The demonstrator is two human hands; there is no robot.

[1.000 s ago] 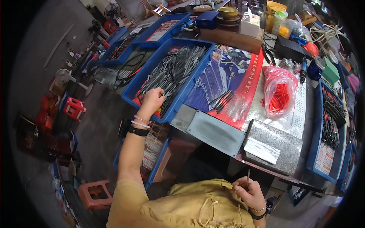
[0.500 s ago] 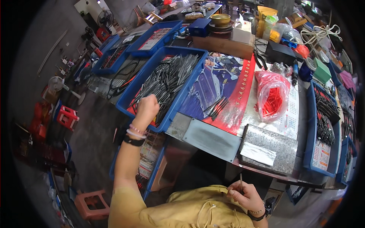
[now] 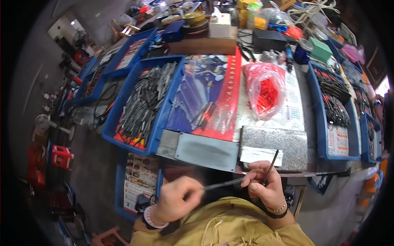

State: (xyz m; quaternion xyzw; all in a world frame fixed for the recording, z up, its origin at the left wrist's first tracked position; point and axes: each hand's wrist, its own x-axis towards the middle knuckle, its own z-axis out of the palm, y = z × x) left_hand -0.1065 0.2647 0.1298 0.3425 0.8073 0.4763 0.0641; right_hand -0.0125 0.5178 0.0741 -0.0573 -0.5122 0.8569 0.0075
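- Lower centre of the frame, our left hand point(image 3: 179, 198) grips a thin dark-grey strip point(image 3: 223, 184); blur hides whether its tip touches our right hand point(image 3: 266, 189).
- Our right hand pinches a slim, tilted dark rod point(image 3: 271, 165).
- A loose pinch could drop either piece.

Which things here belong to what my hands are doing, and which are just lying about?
Likely in use:
dark strip in the left hand
thin stick in the right hand
blue tray of dark strips

Probably lying about:
gold bowl
tissue box
green box
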